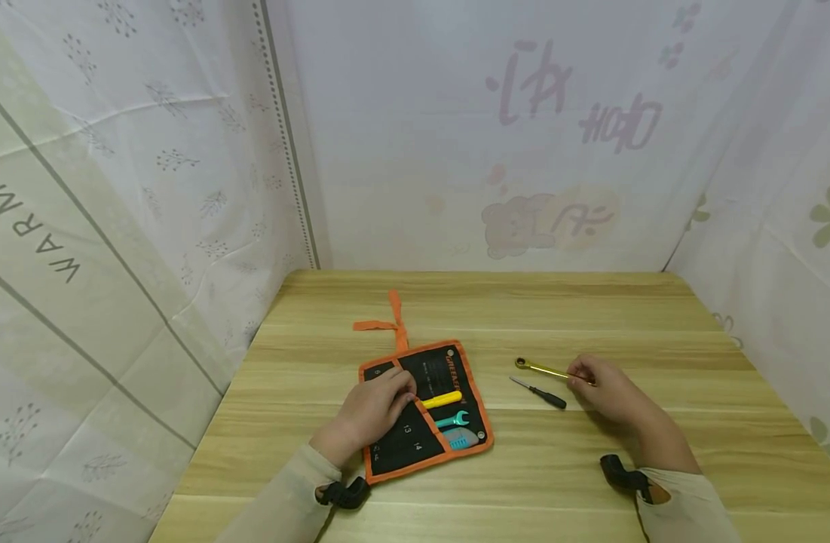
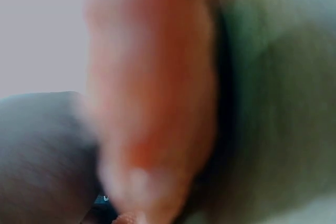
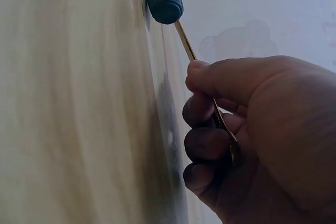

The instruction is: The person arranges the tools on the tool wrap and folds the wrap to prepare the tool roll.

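Note:
A black tool pouch (image 1: 395,446) with orange trim lies flat on the table, its pockets numbered. Curled at the orange pocket edge, my left hand (image 1: 372,407) pinches the pouch there; its fingertips are partly hidden. Out of the pockets stick a yellow handle (image 1: 443,400), a teal open-ended wrench (image 1: 453,420) and a grey-and-teal tool (image 1: 459,438). To the right, my right hand (image 1: 610,388) pinches one end of a gold ratchet wrench (image 1: 546,369), whose ring end points left. Below the wrench lies a screwdriver (image 1: 549,397) with a dark handle, also visible in the right wrist view.
Orange tie straps (image 1: 399,332) stretch from the pouch toward the back of the table. The wooden table (image 1: 557,309) meets patterned curtains (image 1: 401,188) behind it and on both sides. Black wrist straps (image 1: 347,494) sit over the sleeves. Blurred skin fills much of the left wrist view.

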